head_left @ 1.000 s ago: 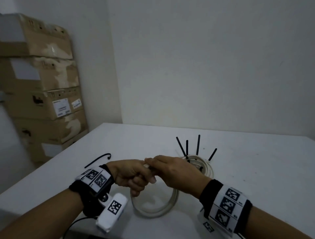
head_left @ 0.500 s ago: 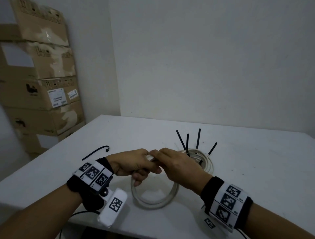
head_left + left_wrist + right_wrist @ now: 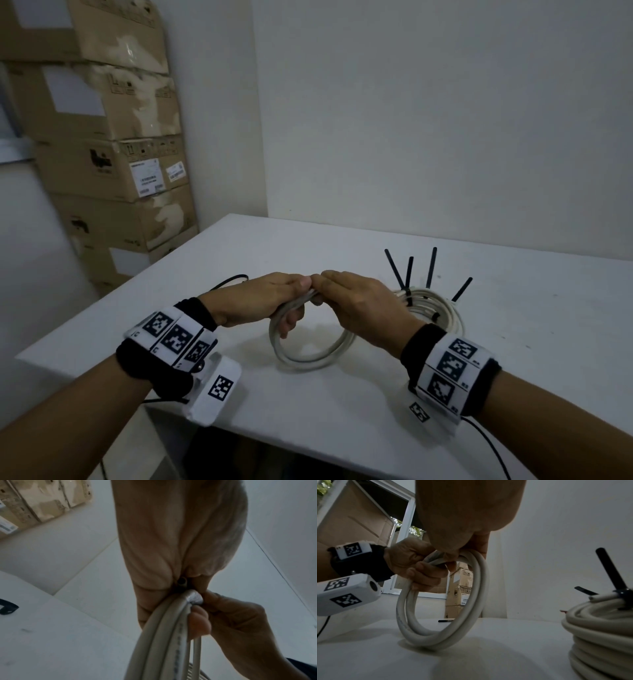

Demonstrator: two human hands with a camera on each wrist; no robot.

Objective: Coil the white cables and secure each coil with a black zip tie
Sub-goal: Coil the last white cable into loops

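Fingers (image 3: 291,320) of your left hand (image 3: 255,301) curl around the white coil (image 3: 310,356) standing on the table (image 3: 342,404), right hand (image 3: 359,303) pinching its top; coiling looks finished, so fetch the loose zip tie (image 3: 227,282).

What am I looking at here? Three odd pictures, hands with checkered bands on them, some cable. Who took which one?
No machine: a person wears three cameras, one on the head and one on each wrist; the checkered bands are markers. The head view looks down at a white table. The left hand and right hand together grip a white cable coil standing on its lower edge. Beside the right hand lie finished coils bound with black zip ties. A loose zip tie waits beyond the left hand.
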